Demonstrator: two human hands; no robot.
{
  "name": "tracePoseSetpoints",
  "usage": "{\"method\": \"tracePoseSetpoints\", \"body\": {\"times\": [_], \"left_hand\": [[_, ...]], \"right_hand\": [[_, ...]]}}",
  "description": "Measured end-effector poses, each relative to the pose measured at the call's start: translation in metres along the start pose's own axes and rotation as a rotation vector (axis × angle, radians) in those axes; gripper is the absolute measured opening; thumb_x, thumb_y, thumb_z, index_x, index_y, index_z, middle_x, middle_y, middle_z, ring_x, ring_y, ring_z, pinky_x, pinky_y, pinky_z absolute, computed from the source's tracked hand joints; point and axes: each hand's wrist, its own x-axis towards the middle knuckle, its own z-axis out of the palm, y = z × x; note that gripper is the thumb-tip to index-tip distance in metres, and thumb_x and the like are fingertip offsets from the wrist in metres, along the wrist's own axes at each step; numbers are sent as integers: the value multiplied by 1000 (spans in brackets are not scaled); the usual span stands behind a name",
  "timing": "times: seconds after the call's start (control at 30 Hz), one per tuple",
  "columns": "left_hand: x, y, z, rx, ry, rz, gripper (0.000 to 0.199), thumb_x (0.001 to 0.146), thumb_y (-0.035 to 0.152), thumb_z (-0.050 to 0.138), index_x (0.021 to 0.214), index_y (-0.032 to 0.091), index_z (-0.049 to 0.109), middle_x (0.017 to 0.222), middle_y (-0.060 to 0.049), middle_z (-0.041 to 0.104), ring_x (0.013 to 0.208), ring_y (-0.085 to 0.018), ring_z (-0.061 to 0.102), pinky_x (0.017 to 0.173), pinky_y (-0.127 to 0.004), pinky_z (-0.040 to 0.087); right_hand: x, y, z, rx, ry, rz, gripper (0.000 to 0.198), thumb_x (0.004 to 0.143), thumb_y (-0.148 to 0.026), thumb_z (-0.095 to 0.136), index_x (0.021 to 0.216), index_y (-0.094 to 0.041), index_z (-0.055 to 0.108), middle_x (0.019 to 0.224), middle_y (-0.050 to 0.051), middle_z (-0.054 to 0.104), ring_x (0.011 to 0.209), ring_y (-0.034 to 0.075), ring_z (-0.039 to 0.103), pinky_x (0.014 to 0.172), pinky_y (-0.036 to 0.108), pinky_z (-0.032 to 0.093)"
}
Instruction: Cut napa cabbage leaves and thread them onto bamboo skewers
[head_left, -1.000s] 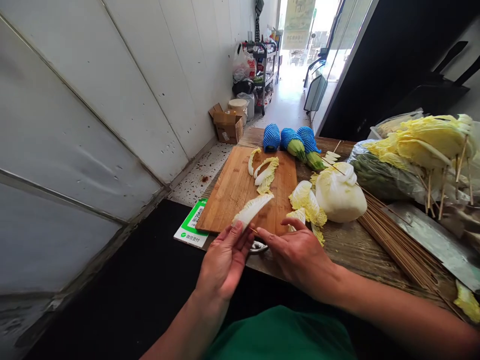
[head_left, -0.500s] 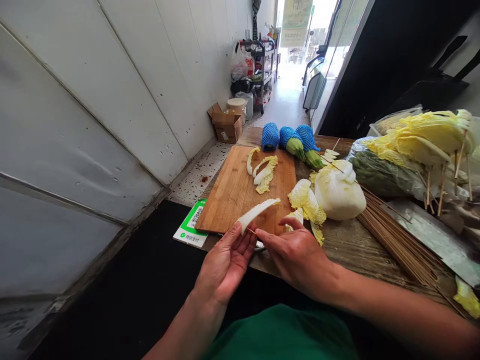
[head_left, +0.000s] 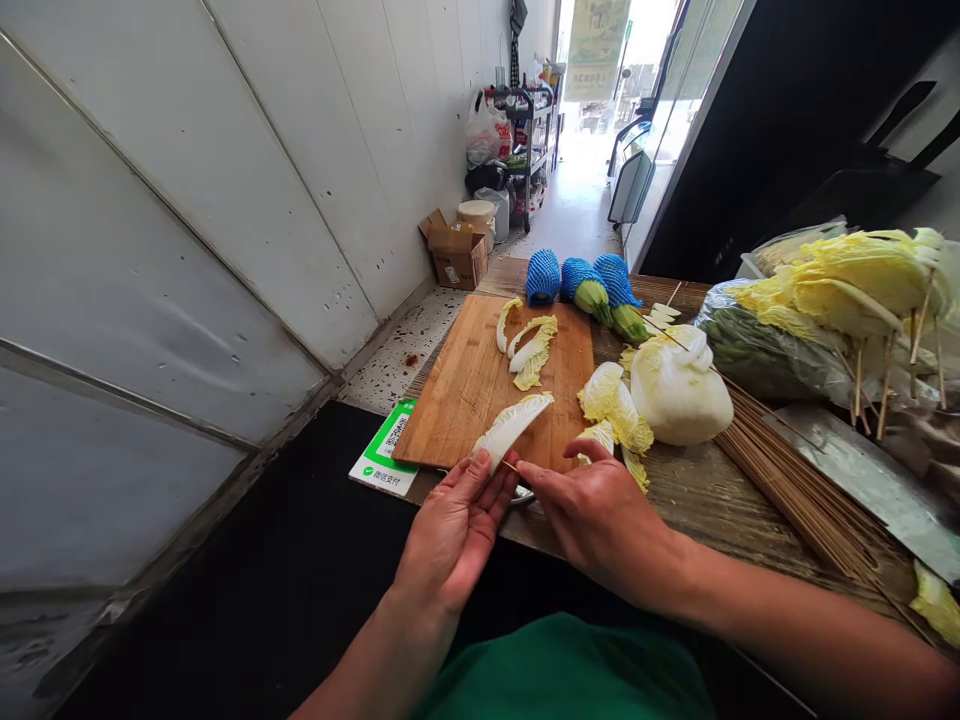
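My left hand [head_left: 457, 530] pinches the base of a pale napa cabbage leaf [head_left: 517, 422], whose tip points up and right above the cutting board [head_left: 442, 390]. Close by on the right, my right hand [head_left: 592, 510] grips a thin wooden skewer [head_left: 510, 465] between thumb and forefinger. The skewer's end meets the leaf's base near my left fingertips; how deep it sits cannot be made out. Cut cabbage pieces [head_left: 534, 350] lie at the board's far end. Loose yellow-white leaves [head_left: 616, 405] rest right of the board, beside a cabbage head [head_left: 679, 385].
Blue-netted green vegetables [head_left: 592, 290] lie behind the board. A bundle of skewers [head_left: 795, 470] and a broad metal blade [head_left: 870, 490] are at right, near skewered cabbage leaves [head_left: 847, 275] on plastic bags. A green payment sign [head_left: 382, 450] sticks out under the board's left corner.
The leaf in my left hand has turned, so more of its broad white face and frilled edge shows. My right hand with the skewer has barely moved.
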Motion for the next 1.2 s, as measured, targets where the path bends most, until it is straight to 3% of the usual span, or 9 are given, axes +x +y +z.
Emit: {"method": "tracePoseSetpoints", "body": {"times": [0.73, 1.2], "left_hand": [[-4, -5, -5, 49, -93, 0, 11, 79, 3, 54, 77, 9, 63, 78, -10, 70, 73, -16, 67, 71, -26, 55], [-5, -9, -8, 145, -178, -35, 7, 70, 10, 68, 77, 10, 65, 78, -8, 70, 74, -15, 65, 74, -27, 52]], "right_hand": [[-2, -8, 0, 44, 45, 56, 23, 85, -11, 40, 89, -16, 62, 60, 2, 67, 56, 16, 64, 82, 38, 38], [-4, -5, 3, -18, 106, 51, 28, 86, -12, 36, 65, -17, 54, 52, 1, 61, 45, 12, 52, 80, 35, 36]]}}
